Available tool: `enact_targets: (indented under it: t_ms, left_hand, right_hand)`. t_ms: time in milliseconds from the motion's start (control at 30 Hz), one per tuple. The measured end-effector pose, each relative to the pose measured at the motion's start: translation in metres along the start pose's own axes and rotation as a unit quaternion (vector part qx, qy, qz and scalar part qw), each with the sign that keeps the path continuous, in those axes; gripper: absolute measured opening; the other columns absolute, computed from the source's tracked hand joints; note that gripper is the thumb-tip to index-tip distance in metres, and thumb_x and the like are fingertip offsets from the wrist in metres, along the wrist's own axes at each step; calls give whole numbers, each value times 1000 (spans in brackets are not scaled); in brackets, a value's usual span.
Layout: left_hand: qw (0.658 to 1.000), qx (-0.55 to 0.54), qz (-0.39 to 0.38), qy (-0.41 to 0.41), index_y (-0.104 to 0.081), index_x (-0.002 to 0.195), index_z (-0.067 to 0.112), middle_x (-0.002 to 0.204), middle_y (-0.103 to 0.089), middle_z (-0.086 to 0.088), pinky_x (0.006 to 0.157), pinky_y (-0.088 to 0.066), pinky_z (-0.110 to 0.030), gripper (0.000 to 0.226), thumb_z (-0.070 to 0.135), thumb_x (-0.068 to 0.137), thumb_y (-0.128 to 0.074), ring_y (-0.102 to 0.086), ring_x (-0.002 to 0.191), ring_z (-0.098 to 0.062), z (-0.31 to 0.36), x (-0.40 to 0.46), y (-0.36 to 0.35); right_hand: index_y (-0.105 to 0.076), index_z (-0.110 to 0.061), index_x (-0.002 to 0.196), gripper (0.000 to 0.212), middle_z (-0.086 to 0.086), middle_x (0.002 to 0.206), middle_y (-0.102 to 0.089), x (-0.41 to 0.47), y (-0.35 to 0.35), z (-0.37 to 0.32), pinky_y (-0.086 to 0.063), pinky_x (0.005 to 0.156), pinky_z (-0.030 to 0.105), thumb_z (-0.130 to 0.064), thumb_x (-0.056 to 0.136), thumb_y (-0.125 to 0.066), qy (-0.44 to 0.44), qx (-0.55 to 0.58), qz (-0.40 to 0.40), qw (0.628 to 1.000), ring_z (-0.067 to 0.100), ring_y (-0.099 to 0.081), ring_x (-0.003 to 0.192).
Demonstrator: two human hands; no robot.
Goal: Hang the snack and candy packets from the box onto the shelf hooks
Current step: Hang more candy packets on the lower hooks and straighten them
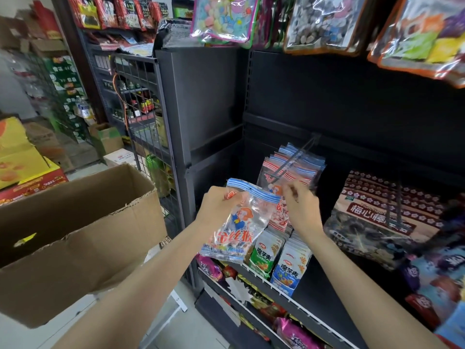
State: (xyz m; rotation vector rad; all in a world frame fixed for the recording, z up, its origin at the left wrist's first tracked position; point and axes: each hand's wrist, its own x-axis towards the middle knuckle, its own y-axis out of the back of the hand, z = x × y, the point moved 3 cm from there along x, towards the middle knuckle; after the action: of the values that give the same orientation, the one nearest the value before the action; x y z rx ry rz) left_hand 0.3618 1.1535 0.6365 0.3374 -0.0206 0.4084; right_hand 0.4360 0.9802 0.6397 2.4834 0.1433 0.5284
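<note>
Left hand (219, 205) pinches the candy packet (239, 222) at its striped header; thin, crinkly film, light, slippery. Hook (292, 159) sits just beyond. Right hand (302, 210), fingers curled, seemingly holds nothing.

Small grocery shop. Black retail shelving (352, 96) with peg hooks (294, 157) carrying hanging candy packets (289, 170), snack bags (264, 255) in wire-fronted trays, sauce bottles (143, 104) on a mesh rack (back left), stock cartons (22, 157) stacked on the floor.

Sauce bottles (143, 104) behind wire grid (141, 79)
</note>
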Motion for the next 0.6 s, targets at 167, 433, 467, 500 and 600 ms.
enact_targets:
  t_ms: [167,433,467,500,600]
  left_hand:
    - [999,-26,-17,10,-64,83,-12,80,-64,-27,67,-47,-39,50,38,86,-63,-58,69,-29,7,11,-29]
    - [996,-62,44,39,-70,90,10,89,-71,-10,84,-54,-44,19,28,86,-67,-68,88,-26,14,38,-49]
    - [996,-61,51,46,-71,92,9,89,-71,-11,84,-54,-43,20,27,85,-68,-68,88,-27,15,41,-50]
    - [995,-59,54,53,-71,93,8,90,-71,-11,84,-54,-42,21,27,85,-68,-67,89,-28,15,42,-51]
    - [995,-55,51,69,-71,93,7,88,-70,-11,83,-51,-39,20,25,86,-67,-66,87,-27,18,47,-53]
  right_hand:
    - [-70,-14,86,15,-4,70,-69,-2,2,-6,-47,50,16,-22,93,-59,-49,169,-68,982,10,-65,51]
    - [-72,-9,95,16,5,88,-71,17,0,1,-56,51,24,-17,94,-59,-80,99,-3,992,13,-66,52]
    - [-73,-8,95,17,4,89,-70,19,-2,1,-53,49,19,-18,94,-58,-73,83,2,994,9,-64,51]
    - [-73,-8,95,18,1,84,-68,21,-2,0,-48,46,13,-18,94,-58,-65,64,8,996,4,-60,48]
    - [-73,-10,98,20,-8,73,-63,25,-1,-1,-44,50,15,-21,95,-56,-57,19,23,998,9,-60,53]
